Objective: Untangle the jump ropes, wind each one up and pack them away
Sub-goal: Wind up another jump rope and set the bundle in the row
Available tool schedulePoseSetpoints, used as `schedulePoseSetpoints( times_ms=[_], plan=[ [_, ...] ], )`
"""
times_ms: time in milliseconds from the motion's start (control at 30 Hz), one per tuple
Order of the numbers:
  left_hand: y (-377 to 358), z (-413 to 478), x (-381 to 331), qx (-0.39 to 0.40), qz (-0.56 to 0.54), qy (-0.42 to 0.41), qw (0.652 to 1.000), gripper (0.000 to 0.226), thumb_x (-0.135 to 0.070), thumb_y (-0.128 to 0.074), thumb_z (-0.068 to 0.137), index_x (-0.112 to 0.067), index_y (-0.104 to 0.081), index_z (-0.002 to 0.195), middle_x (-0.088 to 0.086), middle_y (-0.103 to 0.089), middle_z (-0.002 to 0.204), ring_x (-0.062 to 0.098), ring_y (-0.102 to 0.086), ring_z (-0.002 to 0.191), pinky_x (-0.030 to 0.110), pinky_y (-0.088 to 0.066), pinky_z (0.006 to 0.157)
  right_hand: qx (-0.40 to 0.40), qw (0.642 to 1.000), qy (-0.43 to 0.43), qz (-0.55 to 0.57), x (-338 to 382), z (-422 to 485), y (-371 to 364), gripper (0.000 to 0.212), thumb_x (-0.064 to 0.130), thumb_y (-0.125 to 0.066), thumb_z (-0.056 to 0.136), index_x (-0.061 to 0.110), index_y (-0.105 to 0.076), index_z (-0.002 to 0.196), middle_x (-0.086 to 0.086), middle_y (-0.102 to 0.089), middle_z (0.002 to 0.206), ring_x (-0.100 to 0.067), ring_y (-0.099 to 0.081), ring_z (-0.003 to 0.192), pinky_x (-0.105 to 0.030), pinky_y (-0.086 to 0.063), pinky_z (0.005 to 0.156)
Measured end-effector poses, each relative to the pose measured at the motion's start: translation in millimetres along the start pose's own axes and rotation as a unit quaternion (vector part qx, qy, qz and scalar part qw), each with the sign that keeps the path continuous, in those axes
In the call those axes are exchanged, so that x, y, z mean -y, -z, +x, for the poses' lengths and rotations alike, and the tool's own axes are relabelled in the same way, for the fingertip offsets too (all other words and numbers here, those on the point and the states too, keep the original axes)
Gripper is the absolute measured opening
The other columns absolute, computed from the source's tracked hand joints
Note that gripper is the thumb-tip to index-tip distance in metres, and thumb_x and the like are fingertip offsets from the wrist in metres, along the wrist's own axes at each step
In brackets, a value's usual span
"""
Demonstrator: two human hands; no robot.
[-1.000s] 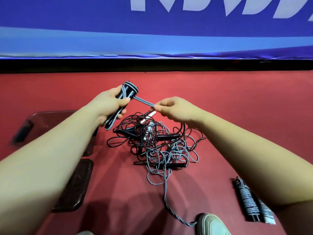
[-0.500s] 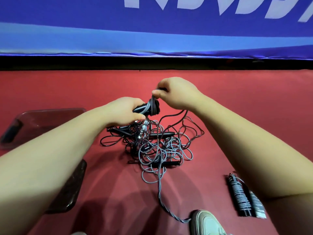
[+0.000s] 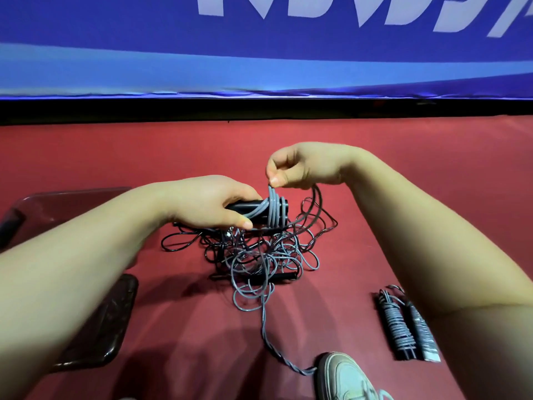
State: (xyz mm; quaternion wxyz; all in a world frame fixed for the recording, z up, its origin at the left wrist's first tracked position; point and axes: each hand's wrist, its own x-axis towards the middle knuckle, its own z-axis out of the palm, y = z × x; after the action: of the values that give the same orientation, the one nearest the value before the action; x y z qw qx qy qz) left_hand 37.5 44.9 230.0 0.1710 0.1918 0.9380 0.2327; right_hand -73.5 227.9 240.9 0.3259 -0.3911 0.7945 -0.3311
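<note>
Nearest me, at six o'clock, a pale shoe [image 3: 343, 379] sits where a twisted grey strand reaches its edge. At four o'clock I see a finished bundle [image 3: 403, 321], cord wound round its handles, lying on the red floor [image 3: 187, 356]. A dark tray [image 3: 95, 327] sits at eight o'clock. Dead centre, the tangle of jump ropes [image 3: 259, 255], grey and black loops heaped together. Just above it, my left hand [image 3: 207, 203] grips a pair of black handles [image 3: 245, 204], several grey turns already around them. My right hand [image 3: 300, 166] pinches the grey cord [image 3: 271, 194] between thumb and forefinger, right over the coils. At twelve o'clock, the blue banner [image 3: 259, 53].
</note>
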Motion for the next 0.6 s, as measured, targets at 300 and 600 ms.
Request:
schedulePoseSetpoints(
  times_ms=[300,600],
  plan=[
    [6.2,2.8,-6.9,-0.134,-0.052,0.011,0.990,0.062,-0.025,-0.063,0.088,-0.043,-0.031,0.138,-0.008,-0.063,0.111,0.005,-0.055,0.091,0.021,-0.039,0.081,-0.014,0.935,0.005,0.354,-37.4,22.5,-38.9,0.026,0.006,-0.034,0.097,0.010,-0.058,0.087,0.006,-0.050,0.058,-0.002,-0.042,0.047,-0.014,-0.038,0.050],
    [16.9,2.2,11.4,-0.231,-0.410,0.044,0.881,0.035,-0.002,-0.053,0.092,-0.029,-0.060,0.113,-0.001,-0.051,0.075,0.010,-0.052,0.055,0.017,-0.042,0.042,-0.181,0.890,0.077,0.411,-34.1,54.2,-64.6,0.020,0.021,-0.038,0.101,0.018,-0.044,0.083,0.004,-0.043,0.068,-0.003,-0.026,0.045,-0.017,-0.023,0.045]
  ],
)
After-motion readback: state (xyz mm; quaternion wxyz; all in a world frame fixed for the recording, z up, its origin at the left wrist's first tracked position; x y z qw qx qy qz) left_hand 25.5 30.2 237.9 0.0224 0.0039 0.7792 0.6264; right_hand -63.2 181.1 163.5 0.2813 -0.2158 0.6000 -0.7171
